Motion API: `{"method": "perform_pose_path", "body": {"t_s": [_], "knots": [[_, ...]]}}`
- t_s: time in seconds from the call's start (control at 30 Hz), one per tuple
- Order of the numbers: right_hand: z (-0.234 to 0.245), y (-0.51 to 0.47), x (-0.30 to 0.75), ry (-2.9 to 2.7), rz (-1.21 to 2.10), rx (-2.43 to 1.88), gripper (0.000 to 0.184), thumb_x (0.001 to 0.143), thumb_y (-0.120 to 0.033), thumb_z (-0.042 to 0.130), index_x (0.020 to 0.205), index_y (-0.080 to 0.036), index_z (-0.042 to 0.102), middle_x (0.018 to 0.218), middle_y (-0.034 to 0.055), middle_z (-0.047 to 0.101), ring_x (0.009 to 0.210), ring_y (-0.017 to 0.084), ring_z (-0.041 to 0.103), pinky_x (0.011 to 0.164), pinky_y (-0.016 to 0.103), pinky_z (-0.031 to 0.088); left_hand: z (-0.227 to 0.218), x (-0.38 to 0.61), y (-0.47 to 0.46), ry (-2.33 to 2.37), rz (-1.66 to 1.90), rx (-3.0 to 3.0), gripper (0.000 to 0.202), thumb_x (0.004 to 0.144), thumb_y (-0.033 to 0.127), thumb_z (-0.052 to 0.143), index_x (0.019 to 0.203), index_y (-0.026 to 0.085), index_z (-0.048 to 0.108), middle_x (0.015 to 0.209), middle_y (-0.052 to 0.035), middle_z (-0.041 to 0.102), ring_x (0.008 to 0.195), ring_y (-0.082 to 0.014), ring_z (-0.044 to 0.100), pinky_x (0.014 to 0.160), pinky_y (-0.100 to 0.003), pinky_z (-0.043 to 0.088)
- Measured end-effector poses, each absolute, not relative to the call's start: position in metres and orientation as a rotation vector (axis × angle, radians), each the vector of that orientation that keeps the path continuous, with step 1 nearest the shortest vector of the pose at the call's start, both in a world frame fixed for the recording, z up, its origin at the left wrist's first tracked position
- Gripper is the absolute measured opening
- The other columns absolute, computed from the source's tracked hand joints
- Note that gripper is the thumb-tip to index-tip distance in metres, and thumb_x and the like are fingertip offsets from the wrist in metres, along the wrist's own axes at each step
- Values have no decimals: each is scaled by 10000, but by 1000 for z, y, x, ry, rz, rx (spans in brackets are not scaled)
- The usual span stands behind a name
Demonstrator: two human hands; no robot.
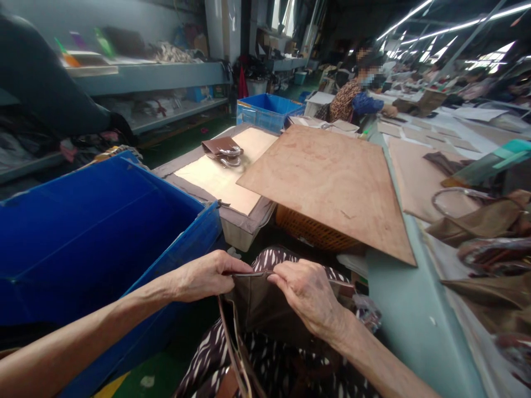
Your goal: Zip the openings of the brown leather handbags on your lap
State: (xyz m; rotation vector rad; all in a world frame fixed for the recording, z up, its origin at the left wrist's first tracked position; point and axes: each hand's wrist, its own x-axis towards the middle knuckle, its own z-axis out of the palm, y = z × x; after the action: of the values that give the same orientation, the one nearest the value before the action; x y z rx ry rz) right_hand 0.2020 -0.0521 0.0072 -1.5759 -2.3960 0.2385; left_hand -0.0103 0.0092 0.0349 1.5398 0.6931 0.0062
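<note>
A brown bag (259, 309) lies on my lap, its strap hanging down toward the lower edge. My left hand (205, 275) pinches the bag's top edge from the left. My right hand (309, 293) pinches the same edge from the right, fingers closed on the fabric. The two hands sit a few centimetres apart along the rim. Under the bag shows my dark, white-patterned clothing (269, 362).
A big blue crate (95, 243) stands at my left. Ahead is a padded bench (215, 182) with a small brown bag (222, 149), a plywood board (327, 185) over an orange basket (309, 229), and more brown bags (485, 221) on the right table. A person (352, 99) works farther back.
</note>
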Motion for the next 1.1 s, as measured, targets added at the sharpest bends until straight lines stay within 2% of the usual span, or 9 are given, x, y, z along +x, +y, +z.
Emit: {"method": "perform_pose_path", "body": {"t_s": [0.17, 0.23, 0.33, 0.37, 0.43, 0.53, 0.7, 0.93, 1.1], "knots": [[7, -56, 198, -2405, 86, -1533, 181, 856, -205, 540, 676, -199, 523, 649, -16, 580, 593, 158, 468, 596, 285, 250, 39, -10, 8, 739, 10, 1657, 448, 639, 51, 352, 956, 161, 649, 840, 31, 633, 805, -157, 566, 664, -170, 416], [7, -57, 195, -2428, 66, -1511, 90, 807, -238, 619, 770, -190, 552, 707, -5, 598, 641, 169, 494, 616, 287, 271, 38, -11, 8, 764, 8, 1685, 436, 647, 55, 355, 950, 157, 651, 822, 31, 627, 780, -151, 560, 639, -167, 408], [6, -56, 189, -2452, 63, -1487, 404, 684, -291, 744, 1002, -151, 538, 851, 33, 625, 754, 196, 531, 678, 296, 310, 35, -12, 8, 788, 13, 1701, 421, 658, 64, 361, 950, 153, 651, 810, 32, 617, 749, -142, 551, 614, -167, 396], [6, -55, 187, -2451, 56, -1487, 451, 668, -284, 756, 1029, -141, 528, 867, 41, 626, 765, 200, 535, 685, 299, 315, 34, -13, 8, 788, 18, 1704, 417, 661, 67, 363, 951, 155, 650, 807, 34, 615, 741, -139, 548, 610, -168, 392], [5, -53, 184, -2440, 62, -1494, 351, 685, -244, 741, 960, -148, 544, 825, 31, 626, 734, 192, 535, 668, 296, 313, 32, -13, 8, 782, 29, 1707, 413, 664, 71, 368, 954, 162, 647, 800, 38, 610, 731, -132, 540, 604, -167, 383], [5, -50, 183, -2410, 125, -1498, 157, 732, -211, 694, 764, -183, 543, 708, -10, 604, 650, 164, 515, 622, 282, 292, 31, -14, 8, 787, 35, 1706, 399, 668, 80, 371, 942, 164, 647, 779, 38, 600, 719, -128, 529, 592, -166, 372], [4, -48, 184, -2388, 124, -1473, 157, 779, -226, 649, 677, -194, 533, 637, -29, 584, 593, 147, 483, 592, 274, 255, 35, -13, 7, 799, 21, 1718, 386, 669, 93, 372, 933, 147, 649, 761, 24, 581, 721, -132, 512, 592, -166, 364], [1, -45, 181, -2407, 108, -1476, 199, 865, -230, 525, 668, -200, 522, 629, -21, 574, 590, 151, 472, 595, 280, 235, 39, -12, 8, 809, 14, 1719, 352, 679, 100, 379, 907, 135, 645, 704, 25, 544, 670, -118, 486, 561, -163, 343], [0, -45, 179, -2378, 75, -1473, 224, 875, -230, 500, 653, -201, 513, 612, -16, 561, 576, 155, 455, 591, 281, 231, 36, -13, 10, 796, 31, 1746, 326, 683, 102, 382, 890, 135, 632, 687, 32, 527, 656, -110, 482, 554, -164, 334]]}}
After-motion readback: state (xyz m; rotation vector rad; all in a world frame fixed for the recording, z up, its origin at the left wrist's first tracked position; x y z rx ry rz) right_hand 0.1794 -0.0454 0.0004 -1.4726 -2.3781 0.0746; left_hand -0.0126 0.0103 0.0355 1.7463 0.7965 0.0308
